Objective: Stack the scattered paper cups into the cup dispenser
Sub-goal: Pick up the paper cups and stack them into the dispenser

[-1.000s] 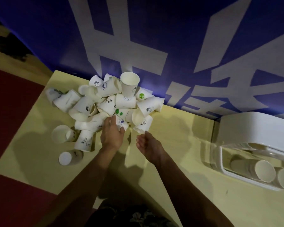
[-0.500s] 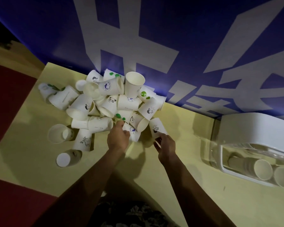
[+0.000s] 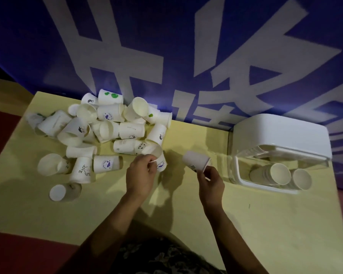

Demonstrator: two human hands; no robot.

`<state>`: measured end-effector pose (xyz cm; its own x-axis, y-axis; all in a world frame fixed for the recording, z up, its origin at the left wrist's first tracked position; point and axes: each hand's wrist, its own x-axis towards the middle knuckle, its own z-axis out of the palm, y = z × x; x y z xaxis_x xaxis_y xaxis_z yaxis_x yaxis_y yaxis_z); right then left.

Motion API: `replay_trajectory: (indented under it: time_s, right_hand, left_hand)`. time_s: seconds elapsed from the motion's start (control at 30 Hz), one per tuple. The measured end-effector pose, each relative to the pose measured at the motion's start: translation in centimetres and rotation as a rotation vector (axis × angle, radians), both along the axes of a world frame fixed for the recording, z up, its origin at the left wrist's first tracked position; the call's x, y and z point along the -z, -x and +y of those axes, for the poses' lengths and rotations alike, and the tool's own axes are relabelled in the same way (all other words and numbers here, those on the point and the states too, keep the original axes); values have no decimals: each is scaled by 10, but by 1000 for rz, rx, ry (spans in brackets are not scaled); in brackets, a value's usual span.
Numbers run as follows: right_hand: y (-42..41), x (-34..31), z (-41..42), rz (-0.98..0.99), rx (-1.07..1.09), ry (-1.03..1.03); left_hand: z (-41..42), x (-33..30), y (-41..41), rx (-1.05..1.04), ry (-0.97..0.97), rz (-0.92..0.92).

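Observation:
A heap of several white printed paper cups (image 3: pixel 109 131) lies at the back left of the yellow table (image 3: pixel 265 224). My right hand (image 3: pixel 211 182) pinches the rim of one cup (image 3: pixel 195 161), held just above the table with its bottom pointing up and left. My left hand (image 3: pixel 142 173) pinches the rim of a cup (image 3: pixel 160 165) at the near edge of the heap. The white cup dispenser (image 3: pixel 279 139) lies at the right against the wall, with two rows of stacked cups (image 3: pixel 279 174) visible through its clear front.
A blue banner with large white characters (image 3: pixel 166 46) backs the table. Loose cups (image 3: pixel 56 192) lie near the table's left front. Red floor (image 3: pixel 0 123) shows to the left of the table edge.
My right hand has lifted one cup off the heap and carried it right toward the dispenser. My left hand stayed at the heap's near edge and now pinches a cup rim.

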<state>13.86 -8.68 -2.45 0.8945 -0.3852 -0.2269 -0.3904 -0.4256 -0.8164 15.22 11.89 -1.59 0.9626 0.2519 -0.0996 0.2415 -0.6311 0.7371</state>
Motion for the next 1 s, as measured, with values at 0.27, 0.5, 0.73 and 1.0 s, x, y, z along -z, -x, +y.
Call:
replay_trajectory:
  time_s: [0.27, 0.5, 0.73, 1.0]
  right_hand:
    - [25, -32, -103, -184, -44, 134]
    - [38, -58, -210, -389, -31, 325]
    - [38, -64, -306, -392, -10, 542]
    - [28, -53, -350, -141, -237, 616]
  left_hand:
    - [-110, -29, 13, 187, 104, -196]
    - [-231, -52, 19, 321, 126, -266]
    - [-327, -63, 11, 477, 84, -283]
    - [-379, -47, -5, 605, -103, -104]
